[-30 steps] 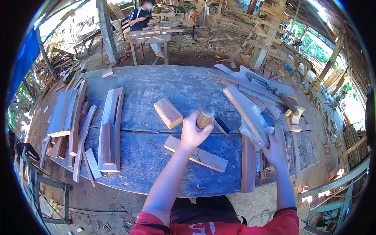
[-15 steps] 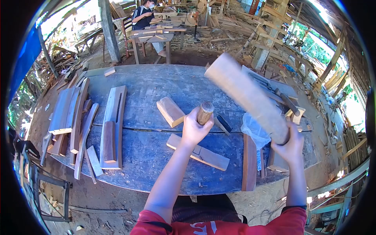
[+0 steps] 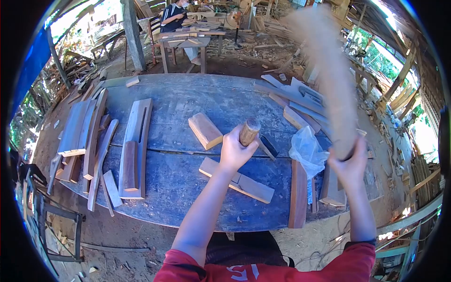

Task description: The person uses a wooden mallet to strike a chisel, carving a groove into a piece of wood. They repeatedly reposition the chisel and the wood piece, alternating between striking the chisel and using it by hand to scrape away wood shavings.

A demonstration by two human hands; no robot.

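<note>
My left hand [image 3: 237, 151] is closed round the upright wooden handle of a chisel [image 3: 250, 131], whose blade is hidden below the fist. Under that wrist lies a short wooden block [image 3: 251, 187] with a dark line across it. My right hand [image 3: 350, 164] grips the lower end of a thick wooden club-like mallet [image 3: 336, 80], raised and blurred by motion. Another wooden block [image 3: 205, 130] rests just beyond my left hand. A dark flat piece [image 3: 268, 147] lies right beside that hand.
Several boards [image 3: 77, 129] are piled at the table's left, near a slotted board [image 3: 141, 117]. A plastic bag [image 3: 306, 151] and a dark wood strip [image 3: 297, 195] lie at the right, with tools [image 3: 312, 95] behind. A co-worker [image 3: 174, 18] sits at a far table [image 3: 206, 42].
The mallet has swung upward and more upright, and my right hand has shifted slightly right. My left hand stays on the chisel, nearly still. More boards behind the mallet now show.
</note>
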